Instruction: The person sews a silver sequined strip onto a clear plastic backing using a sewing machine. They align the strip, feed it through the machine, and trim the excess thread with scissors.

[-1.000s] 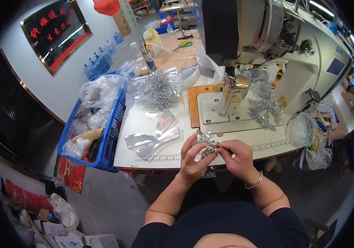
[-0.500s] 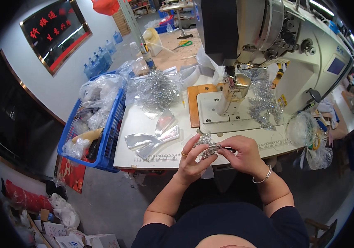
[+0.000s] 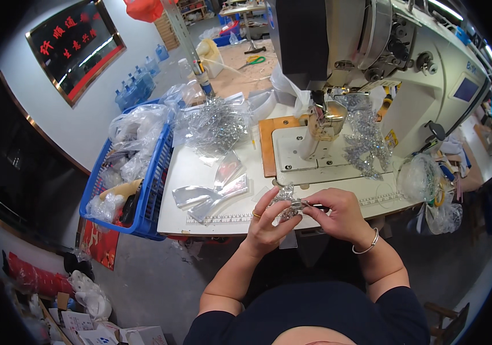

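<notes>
At the front edge of the white sewing table, my left hand (image 3: 264, 225) pinches a silver glittery piece (image 3: 284, 194) between thumb and fingers. My right hand (image 3: 342, 214) meets it from the other side, closed around a slim tool with a dark end (image 3: 320, 207); its exact kind is hidden by the fingers. Just beyond both hands stands the sewing machine (image 3: 321, 123). More silver glittery pieces (image 3: 367, 150) lie in a chain on the right of its bed. Shiny clear plastic strips (image 3: 214, 195) rest on the table to the left, before a tangled silver glittery heap (image 3: 217, 127).
A blue basket (image 3: 155, 198) full of plastic bags stands against the table's left side. Clear bags (image 3: 424, 178) hang near its right edge. Green-handled scissors (image 3: 255, 60) and a hammer (image 3: 253, 49) lie on the brown board behind. A printed ruler (image 3: 223, 218) runs along the front.
The view has shifted very slightly. Both hands keep the same hold on the glittery piece and the tool, with hardly any visible movement.
</notes>
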`<state>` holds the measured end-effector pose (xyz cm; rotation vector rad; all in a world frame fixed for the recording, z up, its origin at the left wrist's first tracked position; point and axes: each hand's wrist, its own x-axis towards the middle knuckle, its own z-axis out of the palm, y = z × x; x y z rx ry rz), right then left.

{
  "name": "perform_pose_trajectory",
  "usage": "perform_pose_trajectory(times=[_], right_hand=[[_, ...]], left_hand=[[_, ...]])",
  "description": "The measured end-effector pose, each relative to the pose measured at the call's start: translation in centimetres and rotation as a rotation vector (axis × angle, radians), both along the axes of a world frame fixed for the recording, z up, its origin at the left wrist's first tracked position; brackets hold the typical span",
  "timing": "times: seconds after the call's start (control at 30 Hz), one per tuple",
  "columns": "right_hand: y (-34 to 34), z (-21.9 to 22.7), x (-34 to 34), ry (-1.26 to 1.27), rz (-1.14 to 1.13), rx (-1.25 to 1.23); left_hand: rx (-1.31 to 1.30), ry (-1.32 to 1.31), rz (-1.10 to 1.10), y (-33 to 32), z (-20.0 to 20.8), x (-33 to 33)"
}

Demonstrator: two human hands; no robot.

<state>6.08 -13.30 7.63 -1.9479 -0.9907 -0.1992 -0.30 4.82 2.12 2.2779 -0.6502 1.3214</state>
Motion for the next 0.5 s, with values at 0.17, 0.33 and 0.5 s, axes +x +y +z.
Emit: perform_pose_trajectory(times=[0.17, 0.33, 0.5], right_hand=[[0.06, -0.07, 0.15, -0.024, 0.018, -0.007], [-0.35, -0.18, 0.22, -0.014, -0.011, 0.017], [-0.42, -0.20, 0.22, -0.001, -0.008, 0.002]], left_hand=[[-0.009, 0.002, -0.016, -0.18, 0.09, -0.04], [-0.024, -0.004, 0.001, 0.10, -0.17, -0.05], [-0.008, -0.002, -0.021, -0.07, 0.07, -0.04]])
